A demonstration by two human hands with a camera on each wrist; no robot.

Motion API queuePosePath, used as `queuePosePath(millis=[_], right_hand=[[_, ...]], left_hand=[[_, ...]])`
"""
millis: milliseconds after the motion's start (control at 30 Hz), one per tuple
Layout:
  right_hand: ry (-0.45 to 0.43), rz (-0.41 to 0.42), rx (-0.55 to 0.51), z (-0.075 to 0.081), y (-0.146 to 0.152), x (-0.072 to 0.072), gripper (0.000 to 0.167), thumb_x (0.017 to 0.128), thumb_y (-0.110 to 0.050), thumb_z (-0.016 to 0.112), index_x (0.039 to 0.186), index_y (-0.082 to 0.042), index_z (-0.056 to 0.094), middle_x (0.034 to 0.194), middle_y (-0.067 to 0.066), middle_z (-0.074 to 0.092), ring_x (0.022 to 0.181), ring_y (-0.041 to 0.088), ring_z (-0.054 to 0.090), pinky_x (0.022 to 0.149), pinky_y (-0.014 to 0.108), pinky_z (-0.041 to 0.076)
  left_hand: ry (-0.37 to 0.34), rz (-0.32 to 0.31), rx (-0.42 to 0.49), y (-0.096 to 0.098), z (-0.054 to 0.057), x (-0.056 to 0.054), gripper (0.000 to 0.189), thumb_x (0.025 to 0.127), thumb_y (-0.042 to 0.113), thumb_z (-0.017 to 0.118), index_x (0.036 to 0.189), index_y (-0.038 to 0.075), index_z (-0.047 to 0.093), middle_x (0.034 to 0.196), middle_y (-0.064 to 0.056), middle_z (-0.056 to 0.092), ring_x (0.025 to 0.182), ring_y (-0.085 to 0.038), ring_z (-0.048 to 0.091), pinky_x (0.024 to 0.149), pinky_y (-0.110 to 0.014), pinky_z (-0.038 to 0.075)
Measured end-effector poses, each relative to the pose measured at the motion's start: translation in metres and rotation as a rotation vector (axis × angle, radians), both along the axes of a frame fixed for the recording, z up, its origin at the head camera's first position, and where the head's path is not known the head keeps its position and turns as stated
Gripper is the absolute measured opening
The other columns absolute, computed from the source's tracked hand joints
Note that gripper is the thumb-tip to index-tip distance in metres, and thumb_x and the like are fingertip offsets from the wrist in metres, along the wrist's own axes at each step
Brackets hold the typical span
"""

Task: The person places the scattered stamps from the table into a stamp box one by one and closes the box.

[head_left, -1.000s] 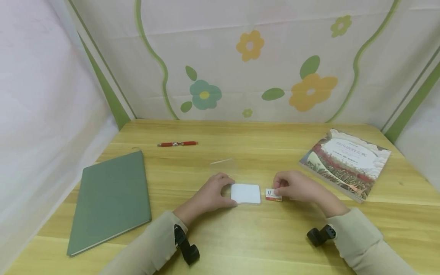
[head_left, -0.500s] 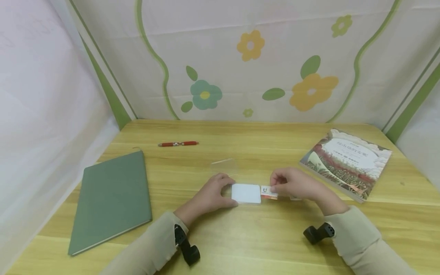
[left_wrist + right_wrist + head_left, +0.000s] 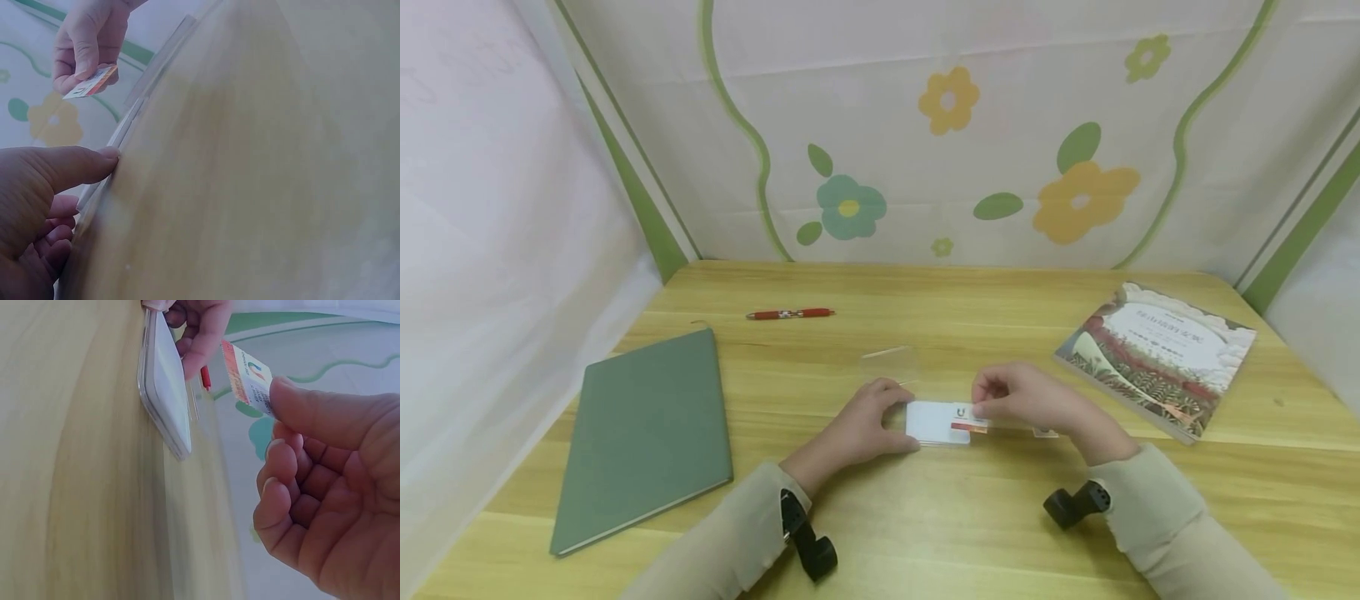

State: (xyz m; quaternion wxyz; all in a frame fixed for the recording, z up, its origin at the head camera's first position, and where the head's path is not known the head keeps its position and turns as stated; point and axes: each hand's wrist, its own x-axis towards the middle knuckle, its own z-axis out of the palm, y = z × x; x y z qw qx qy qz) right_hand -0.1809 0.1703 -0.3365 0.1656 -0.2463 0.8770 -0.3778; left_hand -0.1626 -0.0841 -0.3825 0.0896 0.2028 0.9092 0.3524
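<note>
The left hand (image 3: pixel 859 425) is holding a flat white rounded rectangular stack with a clear edge (image 3: pixel 928 421), its narrow grip spanning the left end with thumb on the near side and fingers on the far side. The stack is lying on the pale yellow wood-grain table (image 3: pixel 940 517). The right hand (image 3: pixel 1037 400) is pinching a small white paper card with an orange-red strip and a U-shaped logo (image 3: pixel 249 375), its grip closing thumb against fingers at one end; the card is hanging in the air, above the stack's right part in the head view. A thin transparent plastic sheet (image 3: pixel 889 363) is lying just beyond the stack. Farther back, a slim red pen (image 3: pixel 790 314) is resting. A dark green hardcover book (image 3: pixel 643 442) is lying to the left, an illustrated floral paperback book (image 3: pixel 1157 358) to the right.
</note>
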Motion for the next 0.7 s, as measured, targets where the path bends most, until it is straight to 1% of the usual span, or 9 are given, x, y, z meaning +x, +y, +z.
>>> queuePosePath(millis=[267, 433, 700], right_hand=[[-0.027, 0.001, -0.008, 0.0, -0.012, -0.003, 0.01, 0.082, -0.016, 0.068, 0.081, -0.011, 0.06, 0.073, -0.001, 0.056, 0.071, 0.017, 0.049, 0.066, 0.031, 0.042], [-0.06, -0.008, -0.012, -0.001, -0.019, -0.004, 0.008, 0.081, -0.015, 0.068, 0.082, -0.011, 0.06, 0.075, 0.0, 0.057, 0.072, 0.018, 0.05, 0.069, 0.033, 0.043], [-0.084, -0.009, -0.037, -0.004, -0.03, -0.006, 0.009, 0.081, -0.012, 0.068, 0.082, -0.008, 0.06, 0.074, 0.001, 0.056, 0.072, 0.018, 0.049, 0.069, 0.032, 0.041]], left_hand=[[-0.005, -0.002, 0.017, 0.0, -0.001, -0.001, 0.061, 0.071, 0.031, 0.079, 0.123, 0.008, 0.057, 0.125, -0.006, 0.048, 0.116, -0.023, 0.044, 0.1, -0.042, 0.037], [-0.002, -0.003, 0.033, -0.001, -0.001, -0.001, 0.063, 0.07, 0.032, 0.08, 0.124, 0.008, 0.057, 0.125, -0.006, 0.048, 0.115, -0.023, 0.044, 0.099, -0.042, 0.037], [0.001, -0.004, 0.041, -0.001, -0.002, 0.0, 0.063, 0.071, 0.032, 0.079, 0.124, 0.008, 0.057, 0.125, -0.006, 0.048, 0.115, -0.023, 0.044, 0.099, -0.042, 0.037]])
